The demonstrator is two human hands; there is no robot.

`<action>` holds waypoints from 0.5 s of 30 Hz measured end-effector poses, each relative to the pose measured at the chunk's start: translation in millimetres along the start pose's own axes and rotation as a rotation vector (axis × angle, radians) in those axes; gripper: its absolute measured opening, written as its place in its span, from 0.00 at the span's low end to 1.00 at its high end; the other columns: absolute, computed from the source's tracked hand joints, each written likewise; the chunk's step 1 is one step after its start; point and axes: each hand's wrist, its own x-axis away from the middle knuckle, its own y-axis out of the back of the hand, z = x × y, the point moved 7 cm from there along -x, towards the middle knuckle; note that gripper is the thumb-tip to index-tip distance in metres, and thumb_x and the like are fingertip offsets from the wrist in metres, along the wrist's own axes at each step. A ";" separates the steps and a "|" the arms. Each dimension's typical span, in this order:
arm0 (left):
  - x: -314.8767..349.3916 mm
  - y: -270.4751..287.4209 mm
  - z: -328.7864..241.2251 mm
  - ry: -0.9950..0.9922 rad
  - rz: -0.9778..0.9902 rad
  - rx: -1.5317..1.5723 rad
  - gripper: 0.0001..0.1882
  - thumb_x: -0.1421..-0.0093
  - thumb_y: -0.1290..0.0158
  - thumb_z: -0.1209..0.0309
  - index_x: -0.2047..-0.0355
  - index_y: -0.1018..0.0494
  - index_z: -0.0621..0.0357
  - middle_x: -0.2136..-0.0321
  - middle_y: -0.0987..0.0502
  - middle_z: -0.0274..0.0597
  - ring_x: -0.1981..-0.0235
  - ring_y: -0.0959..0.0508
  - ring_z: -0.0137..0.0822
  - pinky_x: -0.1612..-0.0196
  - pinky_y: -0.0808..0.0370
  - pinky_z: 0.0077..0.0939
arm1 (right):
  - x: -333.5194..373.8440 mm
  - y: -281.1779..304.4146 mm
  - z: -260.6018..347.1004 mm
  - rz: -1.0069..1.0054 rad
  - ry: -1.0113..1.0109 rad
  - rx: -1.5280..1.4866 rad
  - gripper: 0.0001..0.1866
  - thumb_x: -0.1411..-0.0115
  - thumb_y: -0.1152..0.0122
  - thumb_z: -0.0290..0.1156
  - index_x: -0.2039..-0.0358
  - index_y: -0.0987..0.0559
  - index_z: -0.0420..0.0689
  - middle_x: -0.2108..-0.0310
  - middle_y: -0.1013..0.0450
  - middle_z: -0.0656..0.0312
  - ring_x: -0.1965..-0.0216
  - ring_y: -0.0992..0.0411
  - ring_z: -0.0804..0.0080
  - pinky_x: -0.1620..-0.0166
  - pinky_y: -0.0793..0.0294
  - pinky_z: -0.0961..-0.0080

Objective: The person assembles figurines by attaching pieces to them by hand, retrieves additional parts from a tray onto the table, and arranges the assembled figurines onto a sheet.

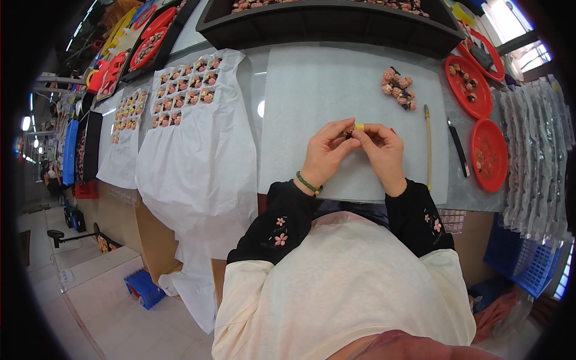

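Note:
My left hand [325,151] and my right hand [384,153] meet over the white work sheet [294,90], fingertips pinched together. Between them is a small dark and pinkish piece [349,134], mostly hidden by the fingers. Something yellow [360,127] shows at the tip of a right finger; whether it is a finger cover or part of the piece I cannot make out. Beyond my right hand lies a loose pile of knobbly pink and black pieces [398,89]. A thin yellowish stick tool [428,147] and a black pen-like tool [458,147] lie to the right.
Red dishes [489,156] with small pieces line the right side, beside hanging clear plastic strips [534,156]. A long black tray [330,30] spans the back. To the left, white wrapping [192,156] surrounds rows of similar pieces [185,91].

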 end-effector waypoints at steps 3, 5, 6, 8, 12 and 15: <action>4.3 3.3 -1.8 0.013 -0.044 -0.099 0.20 0.50 0.47 0.81 0.55 0.34 0.66 0.61 0.30 0.41 0.62 0.28 0.27 0.58 0.29 0.18 | 2.4 2.6 3.6 -0.018 0.015 0.034 0.08 0.43 0.47 0.28 0.67 0.26 0.36 0.74 0.29 0.65 0.73 0.32 0.83 0.68 0.33 0.87; 9.0 -5.5 -9.2 0.137 0.024 0.082 0.21 0.50 0.47 0.81 0.54 0.34 0.66 0.62 0.28 0.41 0.61 0.28 0.27 0.58 0.30 0.18 | 3.7 7.1 2.0 -0.052 -0.023 0.008 0.11 0.41 0.50 0.32 0.66 0.26 0.36 0.75 0.30 0.65 0.74 0.33 0.82 0.69 0.34 0.87; 9.7 0.0 -24.5 0.128 -0.006 0.061 0.21 0.50 0.47 0.81 0.54 0.34 0.66 0.62 0.28 0.41 0.61 0.28 0.27 0.58 0.30 0.18 | 3.8 7.5 1.4 -0.021 -0.026 -0.012 0.11 0.41 0.50 0.32 0.66 0.26 0.36 0.75 0.30 0.65 0.74 0.33 0.82 0.69 0.34 0.87; 12.0 12.9 -66.8 0.027 -0.098 -0.244 0.17 0.52 0.46 0.79 0.59 0.30 0.67 0.68 0.26 0.39 0.69 0.27 0.25 0.65 0.29 0.17 | 4.8 6.9 1.4 -0.012 -0.011 0.065 0.12 0.41 0.51 0.33 0.65 0.27 0.37 0.74 0.30 0.64 0.73 0.33 0.82 0.70 0.35 0.87; 3.4 88.6 -163.1 -0.336 -0.371 -0.748 0.15 0.51 0.47 0.76 0.61 0.29 0.65 0.71 0.25 0.43 0.71 0.26 0.27 0.68 0.29 0.19 | 6.8 5.8 2.6 0.005 -0.040 0.071 0.12 0.41 0.52 0.33 0.65 0.27 0.37 0.72 0.30 0.63 0.73 0.33 0.81 0.70 0.36 0.86; -6.5 181.5 -189.6 -0.290 -0.549 -1.232 0.18 0.51 0.46 0.75 0.58 0.31 0.64 0.73 0.26 0.39 0.74 0.27 0.26 0.70 0.30 0.19 | 6.3 0.7 3.9 0.038 -0.038 0.062 0.11 0.41 0.51 0.32 0.65 0.27 0.36 0.72 0.29 0.63 0.73 0.33 0.81 0.71 0.35 0.87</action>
